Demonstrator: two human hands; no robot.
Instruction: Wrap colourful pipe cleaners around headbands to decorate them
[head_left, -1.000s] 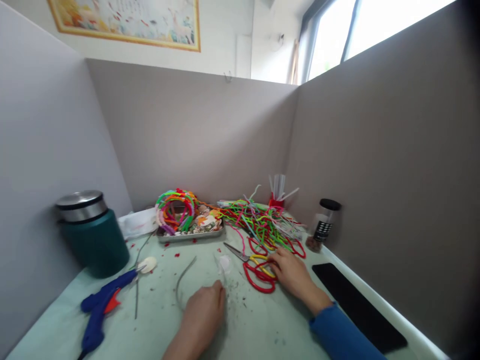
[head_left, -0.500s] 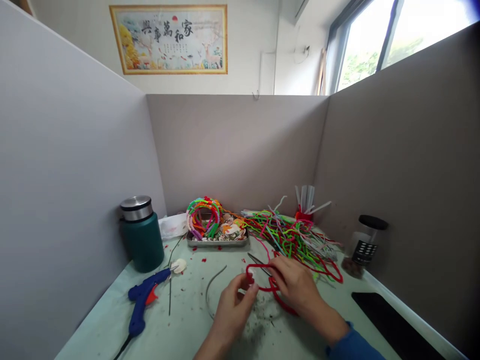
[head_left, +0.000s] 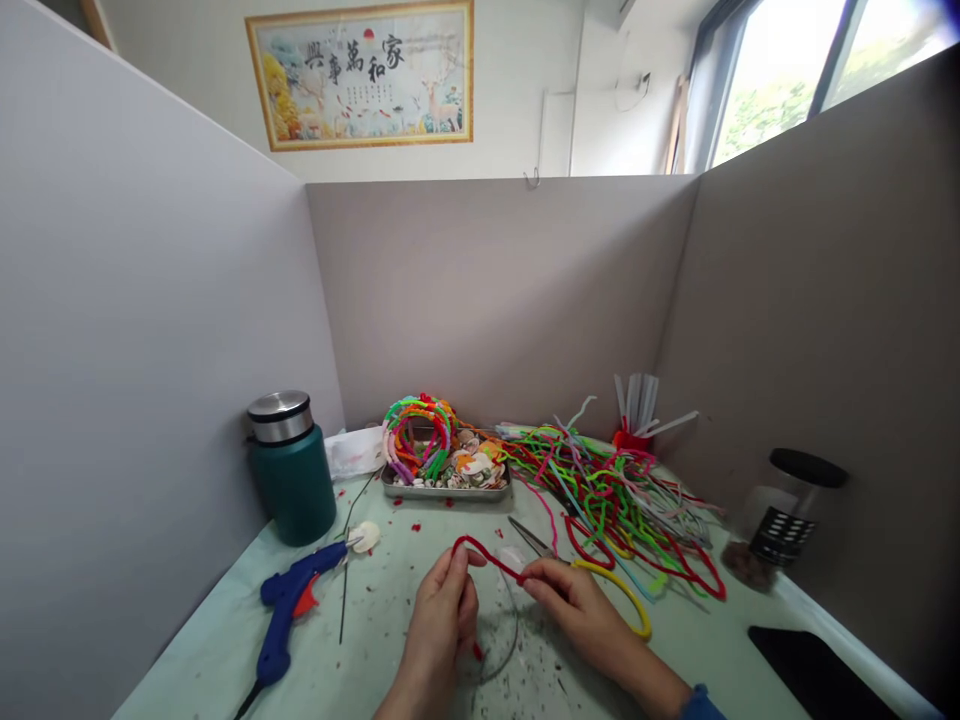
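Observation:
A fuzzy red pipe cleaner (head_left: 486,552) runs between my two hands just above the table. My left hand (head_left: 444,608) pinches it near a bend, and a red end pokes out below the fingers. At its other side my right hand (head_left: 568,607) grips it between thumb and fingers. Scissors with yellow handles (head_left: 626,592) lie just beyond my right hand, blades pointing up and left. A thin grey wire (head_left: 512,640) curves on the table between and below my hands.
A blue glue gun (head_left: 283,610) and a green flask (head_left: 294,490) stand at the left. Behind are a metal tray (head_left: 446,492) of small pieces with a colourful ring, and a heap of pipe cleaners (head_left: 600,490). At right are a jar (head_left: 780,520) and a black flat object (head_left: 817,672).
My hands have drawn slightly apart, and the red loop between them is now one bent strand. The yellow scissor handles have come into sight. The whole view has shifted a little.

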